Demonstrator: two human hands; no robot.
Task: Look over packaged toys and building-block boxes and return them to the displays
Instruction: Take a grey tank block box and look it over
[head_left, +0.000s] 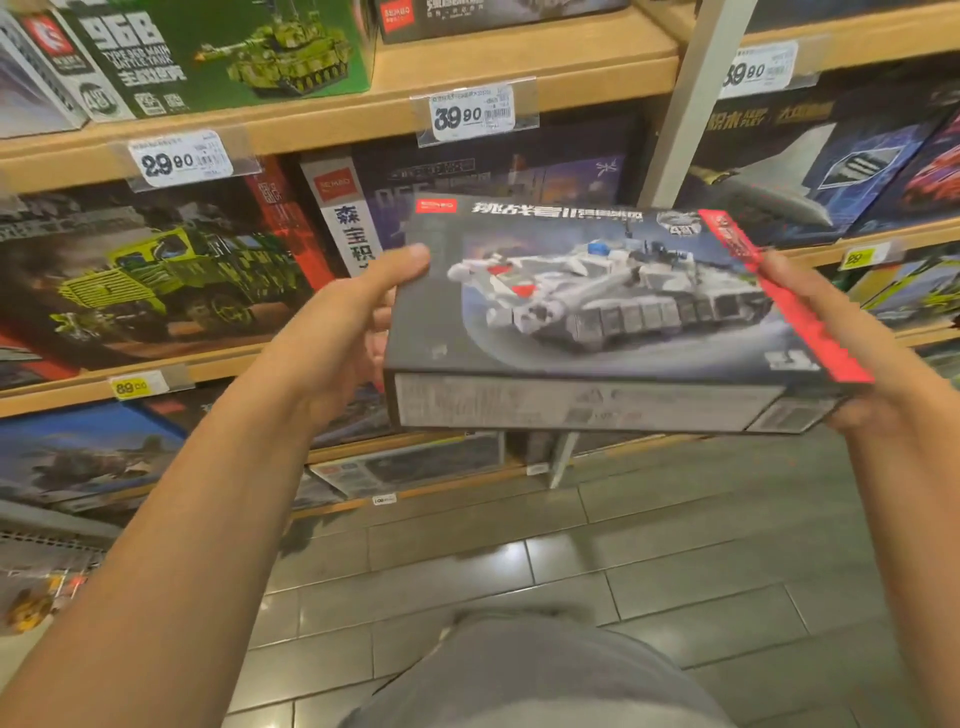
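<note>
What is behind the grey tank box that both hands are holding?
Behind the grey tank box a dark building-block box stands on the shelf. Only its upper part shows; the rest is covered.

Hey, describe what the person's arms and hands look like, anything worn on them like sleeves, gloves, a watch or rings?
Both forearms are bare as far as the picture shows, with no sleeves in view. The left hand and right hand wear no gloves, and no watch, bracelet or ring shows on the visible parts. Below them, grey clothing covers the legs.
</note>
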